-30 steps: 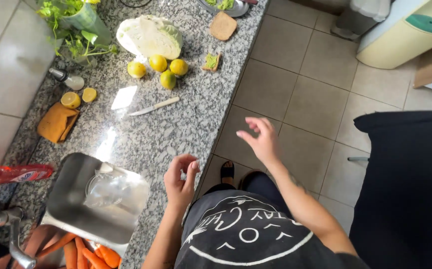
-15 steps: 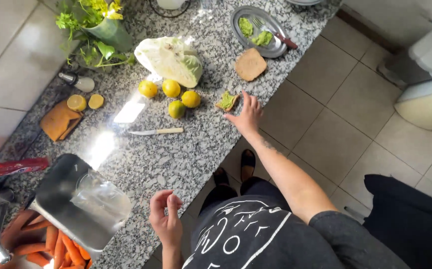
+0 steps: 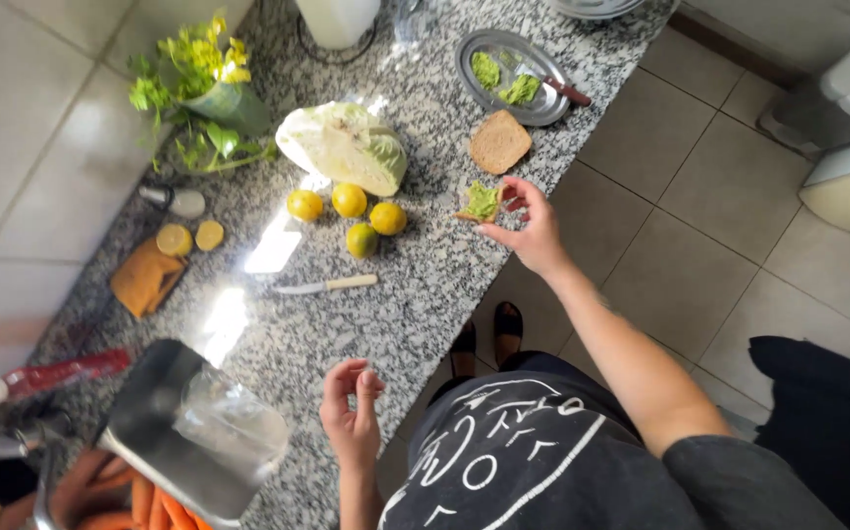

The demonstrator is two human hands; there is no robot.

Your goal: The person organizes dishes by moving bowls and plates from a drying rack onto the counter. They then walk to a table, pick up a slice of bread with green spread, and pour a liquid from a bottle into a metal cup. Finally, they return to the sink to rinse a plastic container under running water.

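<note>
My right hand [image 3: 531, 222] reaches out over the edge of the speckled granite counter [image 3: 425, 294] and pinches a small piece of bread topped with green spread [image 3: 480, 203]. Just beyond it lies a plain slice of brown bread [image 3: 499, 141]. Behind that sits a metal plate [image 3: 503, 61] with more green spread and a knife on it. My left hand [image 3: 350, 414] hovers near the counter's near edge, fingers loosely curled, holding nothing.
A half cabbage [image 3: 344, 147], several yellow citrus fruits [image 3: 349, 200], a white-handled knife [image 3: 327, 286], cut lemon halves [image 3: 191, 238] and a pot of herbs [image 3: 211, 93] lie on the counter. A metal tray with a glass [image 3: 194, 432] and carrots [image 3: 145, 505] sit at the lower left. Tiled floor lies to the right.
My right hand has swung from over the floor to the counter and taken hold of the bread piece with green spread. The left hand has drifted back from the counter edge.
</note>
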